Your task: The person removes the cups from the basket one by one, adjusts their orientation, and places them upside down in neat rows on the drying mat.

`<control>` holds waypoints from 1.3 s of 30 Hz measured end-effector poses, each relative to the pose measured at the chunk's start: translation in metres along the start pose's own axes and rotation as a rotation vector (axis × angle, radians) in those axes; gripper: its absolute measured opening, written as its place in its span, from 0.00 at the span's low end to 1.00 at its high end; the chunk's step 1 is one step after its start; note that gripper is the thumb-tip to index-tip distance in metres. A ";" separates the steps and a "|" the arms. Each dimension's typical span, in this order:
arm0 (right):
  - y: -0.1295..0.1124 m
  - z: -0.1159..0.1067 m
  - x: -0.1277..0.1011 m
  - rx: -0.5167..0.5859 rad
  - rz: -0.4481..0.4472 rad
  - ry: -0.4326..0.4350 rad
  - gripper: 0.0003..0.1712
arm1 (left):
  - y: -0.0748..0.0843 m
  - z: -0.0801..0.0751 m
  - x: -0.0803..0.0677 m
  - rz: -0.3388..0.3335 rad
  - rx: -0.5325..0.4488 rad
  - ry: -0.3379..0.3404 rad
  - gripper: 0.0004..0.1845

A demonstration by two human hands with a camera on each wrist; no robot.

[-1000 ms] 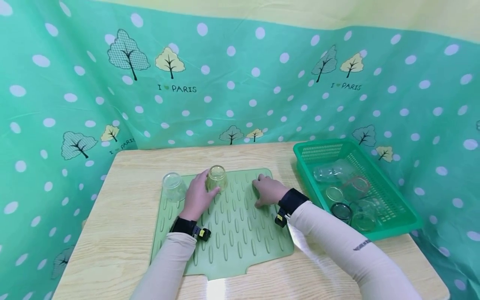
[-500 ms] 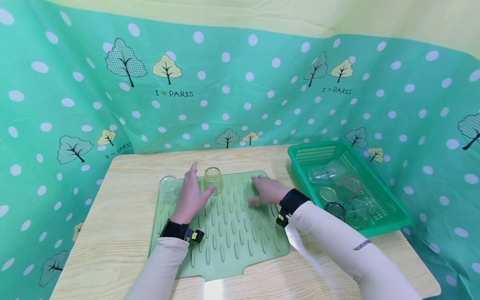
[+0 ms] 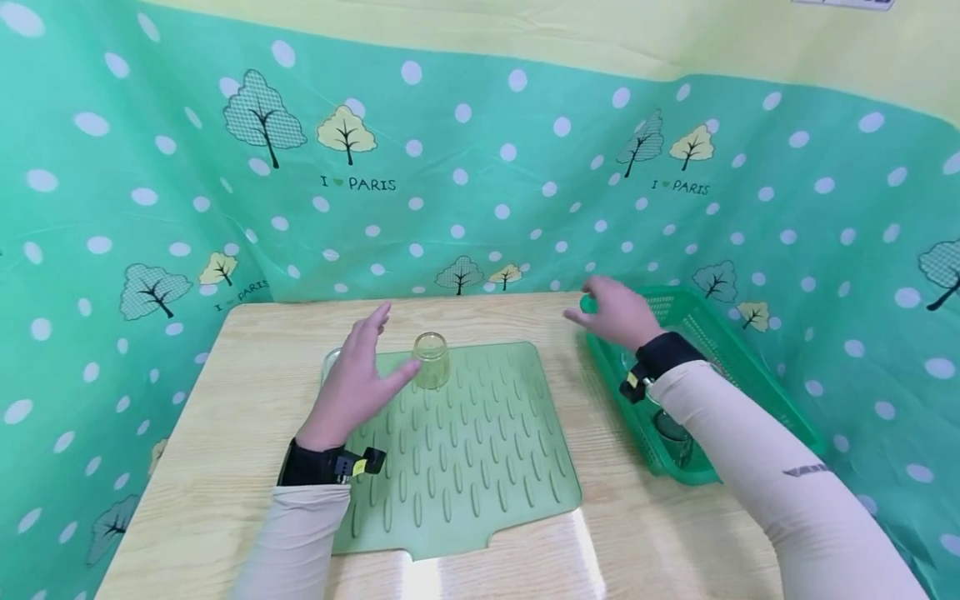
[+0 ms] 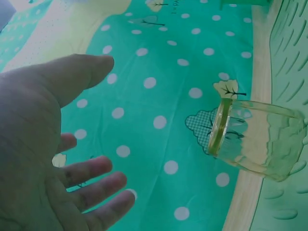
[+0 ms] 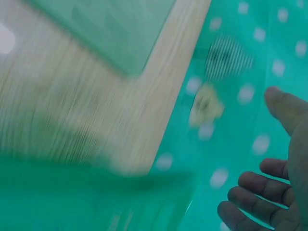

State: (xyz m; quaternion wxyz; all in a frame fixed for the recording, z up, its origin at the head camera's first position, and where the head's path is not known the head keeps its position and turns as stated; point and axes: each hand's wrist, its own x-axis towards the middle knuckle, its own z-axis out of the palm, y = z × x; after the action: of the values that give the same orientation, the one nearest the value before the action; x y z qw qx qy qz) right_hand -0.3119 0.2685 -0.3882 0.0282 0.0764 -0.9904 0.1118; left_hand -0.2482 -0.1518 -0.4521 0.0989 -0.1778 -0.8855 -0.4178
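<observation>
Palm half turned inward, my left hand (image 3: 352,383) hovers over the left part of the green ribbed mat (image 3: 465,533), thumb spread from straight fingers. Just right of its thumb a yellow-tinted glass (image 3: 432,360) stands on the mat, narrower end up; the left wrist view shows the same glass (image 4: 255,137) apart from the fingers. Behind the left hand a clear glass (image 3: 330,358) is mostly hidden. My right hand (image 3: 617,312) is over the back left corner of the green basket (image 3: 776,408). Its loosely bent fingers (image 5: 260,185) have nothing between them in the right wrist view.
Inside the basket a dark-tinted glass (image 3: 672,429) shows below the right wrist; the forearm covers other glasses there. A wooden table (image 3: 210,450) carries mat and basket. A dotted green curtain (image 3: 480,200) closes off the back and sides.
My left hand has let go of the yellow glass and drawn back to the left, fingers opening. My right hand has moved from over the mat's right side to the basket.
</observation>
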 end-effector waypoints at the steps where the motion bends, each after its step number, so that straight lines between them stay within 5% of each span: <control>1: 0.012 -0.001 0.001 -0.006 0.017 -0.010 0.35 | 0.000 0.001 0.000 0.007 0.002 -0.011 0.52; 7: 0.068 0.004 -0.005 -0.083 0.084 -0.207 0.35 | 0.007 -0.001 -0.002 0.041 -0.004 -0.022 0.52; 14: 0.094 0.023 -0.022 -0.164 0.081 -0.446 0.33 | 0.010 -0.008 -0.010 -0.005 -0.025 -0.022 0.52; 23: 0.108 0.006 -0.020 -0.290 0.007 -0.512 0.35 | 0.011 -0.012 -0.011 -0.022 -0.028 -0.027 0.54; 29: 0.120 -0.007 -0.014 -0.291 -0.050 -0.482 0.24 | 0.014 -0.019 -0.010 -0.043 -0.046 -0.016 0.55; 39: 0.115 -0.011 0.000 -0.256 0.051 -0.533 0.21 | 0.014 -0.015 -0.010 -0.056 -0.036 -0.010 0.56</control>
State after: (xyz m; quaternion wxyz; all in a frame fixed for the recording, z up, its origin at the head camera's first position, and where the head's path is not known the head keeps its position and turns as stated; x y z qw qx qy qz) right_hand -0.3298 0.3820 -0.4024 -0.2261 0.0742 -0.9706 -0.0371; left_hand -0.2334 -0.1580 -0.4359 0.0795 -0.1569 -0.8829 -0.4353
